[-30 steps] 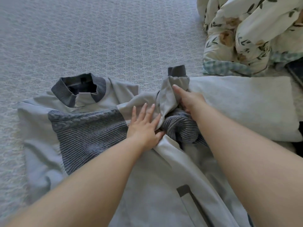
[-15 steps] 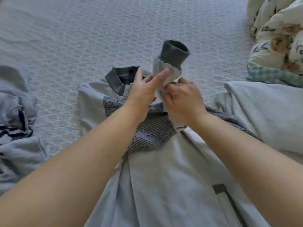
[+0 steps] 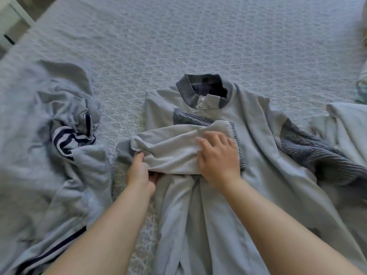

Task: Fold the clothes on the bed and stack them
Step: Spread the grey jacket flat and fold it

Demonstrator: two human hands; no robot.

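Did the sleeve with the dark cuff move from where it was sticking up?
Yes. The sleeve now lies flat across the jacket's chest, below the collar, pointing left, under both hands.

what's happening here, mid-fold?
Yes. A person is folding a grey jacket spread on the bed, collar away from them. One sleeve lies folded across the chest: the left hand grips its cuff end, the right hand presses it flat. The other sleeve is unfolded. A crumpled striped garment waits at left.
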